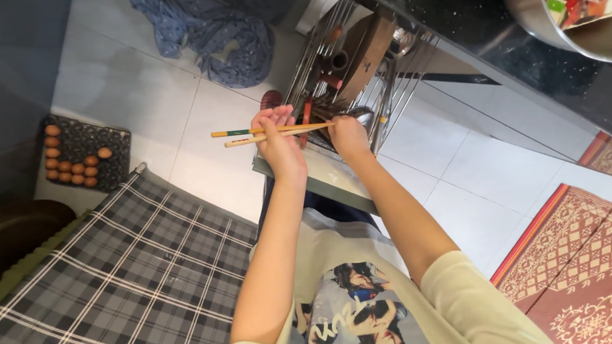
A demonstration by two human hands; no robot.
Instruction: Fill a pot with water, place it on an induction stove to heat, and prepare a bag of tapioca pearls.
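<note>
The left hand (279,143) is closed around a pair of wooden chopsticks (266,133), which lie almost level and point out toward 9 o'clock, their far ends free in the air. The right hand (348,136) sits at 3 o'clock of the left one, touching the other ends of the sticks; I cannot tell if its fingers grip them or only steady them. Just behind both hands, toward 12 o'clock, stands a wire utensil rack (356,64) with a wooden holder and a metal ladle (361,115) inside, under the edge of the dark tabletop (469,17). Far away at 9 o'clock a tray of brown eggs (86,150) rests on the tiled floor (166,95), and a checked cloth (116,284) lies at 7 o'clock. In my judgement the two sticks are not quite parallel, so one could slide out of the left hand and fall to the floor. The right hand is also very near the crowded rack, so it may knock the ladle loose.
</note>
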